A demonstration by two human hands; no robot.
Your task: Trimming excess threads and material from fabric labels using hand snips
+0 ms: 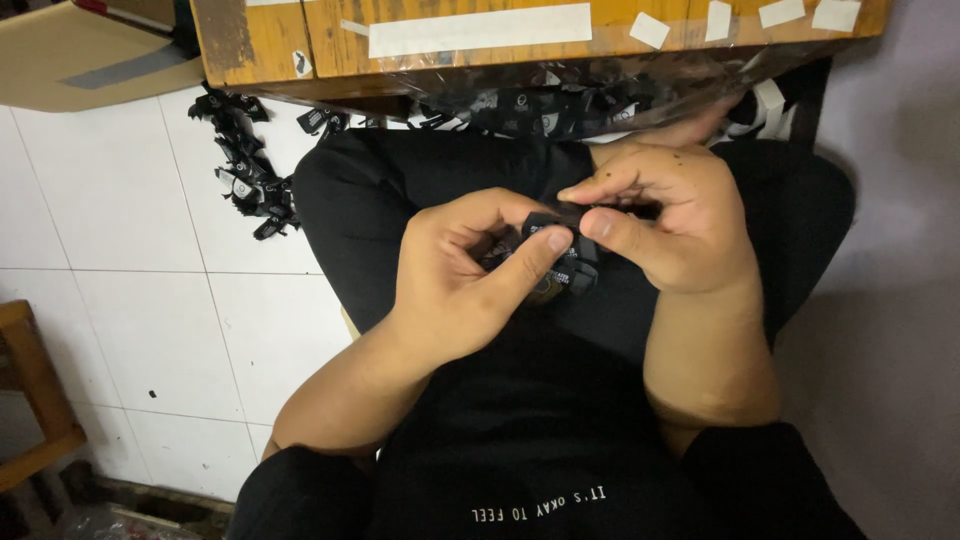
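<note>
Over my lap, my left hand (465, 275) and my right hand (665, 210) meet around a small bunch of black fabric labels (568, 262). The left thumb presses on the top label while the fingers curl under it. My right thumb and forefinger pinch the same bunch from the right. A few labels hang down between the two hands, partly hidden by the fingers. I wear black clothes, and the labels are hard to tell from them.
A wooden table edge (330, 45) with white tape strips runs along the top. A clear bag of black labels (560, 100) hangs under it. More black labels (245, 170) lie on the white tiled floor at left. A wooden stool (30, 390) stands far left.
</note>
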